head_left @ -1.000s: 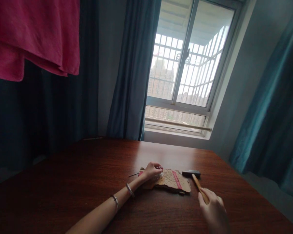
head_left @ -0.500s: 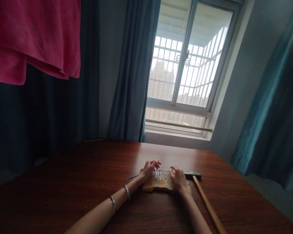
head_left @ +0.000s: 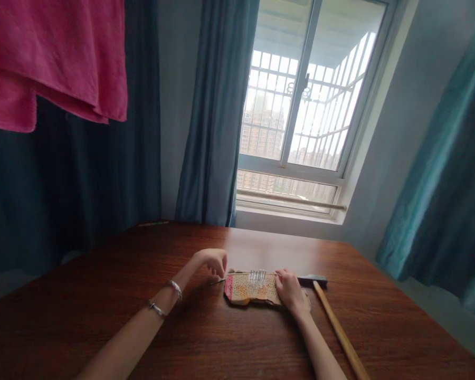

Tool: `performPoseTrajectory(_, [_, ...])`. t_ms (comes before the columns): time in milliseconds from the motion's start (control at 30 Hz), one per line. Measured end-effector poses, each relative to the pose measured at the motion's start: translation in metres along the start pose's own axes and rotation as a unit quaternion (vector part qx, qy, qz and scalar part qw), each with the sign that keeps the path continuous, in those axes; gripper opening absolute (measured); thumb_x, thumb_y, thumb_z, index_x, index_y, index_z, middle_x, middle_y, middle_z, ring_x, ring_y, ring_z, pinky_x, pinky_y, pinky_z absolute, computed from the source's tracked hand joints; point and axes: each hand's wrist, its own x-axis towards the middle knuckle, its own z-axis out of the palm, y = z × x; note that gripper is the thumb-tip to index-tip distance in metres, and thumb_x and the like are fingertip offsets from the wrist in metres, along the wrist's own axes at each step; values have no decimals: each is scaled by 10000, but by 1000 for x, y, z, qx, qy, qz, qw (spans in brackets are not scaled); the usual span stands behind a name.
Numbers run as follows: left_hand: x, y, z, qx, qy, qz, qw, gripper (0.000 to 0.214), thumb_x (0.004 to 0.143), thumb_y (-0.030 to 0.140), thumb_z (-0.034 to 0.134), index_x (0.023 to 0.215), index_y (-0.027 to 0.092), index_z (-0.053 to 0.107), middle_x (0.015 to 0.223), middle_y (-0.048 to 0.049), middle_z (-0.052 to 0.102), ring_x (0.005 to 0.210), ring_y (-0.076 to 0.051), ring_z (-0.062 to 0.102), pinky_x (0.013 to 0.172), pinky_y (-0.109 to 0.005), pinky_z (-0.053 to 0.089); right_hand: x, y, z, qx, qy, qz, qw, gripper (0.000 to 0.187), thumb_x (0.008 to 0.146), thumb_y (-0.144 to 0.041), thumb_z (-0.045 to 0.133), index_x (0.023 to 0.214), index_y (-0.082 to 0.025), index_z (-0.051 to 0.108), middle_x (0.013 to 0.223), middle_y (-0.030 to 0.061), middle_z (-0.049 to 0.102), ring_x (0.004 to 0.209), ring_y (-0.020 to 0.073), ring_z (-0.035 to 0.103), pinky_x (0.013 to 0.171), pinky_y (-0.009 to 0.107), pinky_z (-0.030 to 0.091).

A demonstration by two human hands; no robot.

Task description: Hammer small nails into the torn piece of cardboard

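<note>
A pale, speckled board (head_left: 237,287) with a pink left end and ragged edges lies flat on the table. Several thin nails (head_left: 258,275) stand upright near its far edge. My right hand (head_left: 291,292) rests over the board's right part, fingers bent against it. Just off the left end, my left hand (head_left: 216,261) points downward with its fingers curled together. Their tips are close to a thin dark rod (head_left: 217,282) beside the board; whether they hold anything is hidden. To the right lies a hammer (head_left: 338,330) with a wooden handle and dark head.
The brown wooden table (head_left: 142,295) reaches to the wall below a barred window (head_left: 296,105). Blue curtains (head_left: 209,116) hang on both sides. A pink cloth (head_left: 63,58) hangs at the upper left.
My left hand has moved left from above the nails to beyond the board's left end, and its fingers now curl down. The pink end has come into sight. My right hand stays at the board.
</note>
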Motion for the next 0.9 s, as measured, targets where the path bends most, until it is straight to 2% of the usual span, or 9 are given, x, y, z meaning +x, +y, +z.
performPoseTrajectory(67, [1, -3, 4, 30, -46, -19, 998, 145, 417, 246, 684, 509, 148, 630, 499, -41, 592, 460, -170, 528, 424, -232, 362, 0, 1, 1, 0, -2, 0, 1000, 272, 803, -197, 415, 931, -188, 655, 879, 87, 645, 896, 196, 560, 811, 259, 384])
performPoseTrajectory(200, [9, -9, 9, 72, -48, -52, 995, 135, 399, 233, 667, 474, 148, 593, 471, -22, 567, 448, -162, 510, 409, -223, 349, 0, 2, 2, -2, -4, 2, 1000, 269, 802, -203, 420, 928, -188, 657, 876, 84, 644, 893, 194, 557, 810, 255, 381])
performPoseTrajectory(433, [16, -15, 10, 102, -44, -39, 993, 107, 418, 219, 606, 486, 140, 590, 459, -1, 546, 466, -138, 486, 425, -207, 337, 0, 1, 0, -2, 0, 0, 1000, 258, 796, -202, 430, 894, -193, 668, 848, 80, 647, 868, 192, 564, 780, 252, 393])
performPoseTrajectory(567, [7, -9, 9, 87, -12, -2, 996, 89, 434, 225, 595, 468, 143, 596, 449, -1, 545, 452, -128, 460, 422, -207, 321, 2, 0, -2, -1, 17, -5, 1000, 253, 785, -180, 442, 900, -190, 667, 830, 82, 644, 843, 200, 569, 764, 272, 407])
performPoseTrajectory(700, [-10, 6, -1, 18, -4, 43, 999, 90, 472, 212, 565, 474, 141, 619, 452, -17, 546, 450, -131, 468, 426, -212, 322, 2, -9, -10, 1, 55, -17, 998, 271, 800, -159, 422, 961, -172, 640, 851, 90, 622, 823, 202, 555, 737, 289, 424])
performPoseTrajectory(800, [-23, 17, -11, -14, 2, 46, 999, 92, 481, 196, 563, 482, 131, 629, 462, -27, 552, 463, -133, 481, 443, -217, 340, -1, -23, -17, 5, 77, -42, 996, 270, 820, -160, 408, 987, -191, 618, 867, 78, 602, 832, 192, 537, 734, 288, 428])
performPoseTrajectory(900, [-30, 21, -19, -7, -7, 21, 1000, 93, 482, 196, 576, 492, 120, 629, 464, -25, 555, 459, -132, 482, 450, -224, 351, -5, -40, -23, 9, 86, -73, 994, 257, 824, -154, 413, 980, -211, 610, 853, 61, 590, 841, 182, 525, 739, 280, 428])
